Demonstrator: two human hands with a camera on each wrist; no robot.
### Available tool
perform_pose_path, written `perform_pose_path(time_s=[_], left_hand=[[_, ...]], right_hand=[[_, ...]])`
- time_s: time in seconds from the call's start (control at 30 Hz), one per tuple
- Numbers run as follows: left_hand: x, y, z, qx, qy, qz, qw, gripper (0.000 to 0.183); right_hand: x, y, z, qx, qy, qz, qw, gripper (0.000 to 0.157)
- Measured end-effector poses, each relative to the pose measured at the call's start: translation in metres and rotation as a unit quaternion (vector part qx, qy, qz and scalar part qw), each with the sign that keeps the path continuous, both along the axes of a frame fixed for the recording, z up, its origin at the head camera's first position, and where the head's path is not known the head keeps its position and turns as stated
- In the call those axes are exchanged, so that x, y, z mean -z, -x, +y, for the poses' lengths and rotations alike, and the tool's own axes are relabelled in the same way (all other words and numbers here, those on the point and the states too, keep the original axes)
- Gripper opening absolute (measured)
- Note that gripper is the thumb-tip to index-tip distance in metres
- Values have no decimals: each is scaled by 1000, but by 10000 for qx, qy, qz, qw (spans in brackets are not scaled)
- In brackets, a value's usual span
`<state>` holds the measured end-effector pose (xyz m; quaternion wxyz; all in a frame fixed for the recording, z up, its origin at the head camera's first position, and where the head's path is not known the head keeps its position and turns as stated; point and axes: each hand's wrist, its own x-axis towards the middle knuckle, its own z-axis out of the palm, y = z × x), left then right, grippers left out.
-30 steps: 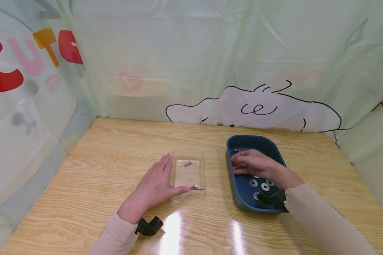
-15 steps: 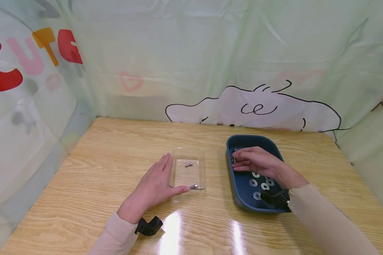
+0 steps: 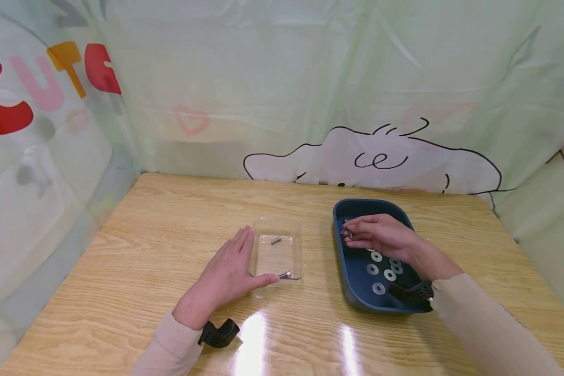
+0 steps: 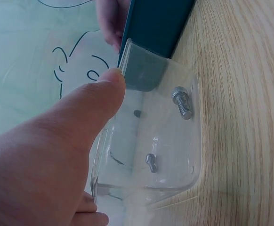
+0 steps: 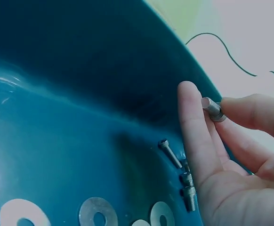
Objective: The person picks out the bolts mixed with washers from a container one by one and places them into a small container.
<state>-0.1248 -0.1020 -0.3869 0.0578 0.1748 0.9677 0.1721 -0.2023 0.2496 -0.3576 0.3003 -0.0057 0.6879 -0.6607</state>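
My left hand (image 3: pixel 227 271) rests against a small clear plastic box (image 3: pixel 302 250), straight fingers along its left side and thumb across the near rim. Inside that box lie a larger socket-head bolt (image 4: pixel 181 103) and a smaller bolt (image 4: pixel 151 163). Over the far left part of a dark blue bin (image 3: pixel 357 305), my right hand (image 3: pixel 390 239) pinches a silver bolt (image 5: pixel 213 110) between thumb and fingers. Below those fingertips, several more bolts (image 5: pixel 170 153) lie along the bin's wall. Flat washers (image 5: pixel 98 213) are spread over the bin floor.
Both containers stand on a wooden table (image 3: pixel 169 224), the blue bin to the right of the clear box with a gap of bare wood between. A printed curtain (image 3: pixel 263 104) hangs behind the table and at its sides. Black wrist cameras (image 3: pixel 220 333) sit on both wrists.
My right hand has risen slightly and drawn back to the right from the bin's left wall, and a bolt now shows in its fingers. The left hand has stayed in place.
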Motion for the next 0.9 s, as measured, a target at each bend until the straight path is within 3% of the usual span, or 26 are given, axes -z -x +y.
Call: perform_pose_path(time_s=[0.27, 0.77, 0.9], left_hand=[[0, 1, 0, 3, 21, 50, 10000, 115], [0, 0, 0, 9, -27, 22, 10000, 116], [0, 0, 0, 15, -6, 28, 10000, 115]], right_hand=[[-13, 0, -4, -57, -139, 346, 9993, 45], [-32, -4, -21, -167, -109, 498, 9986, 46], [-35, -6, -26, -245, -48, 530, 9983, 37]])
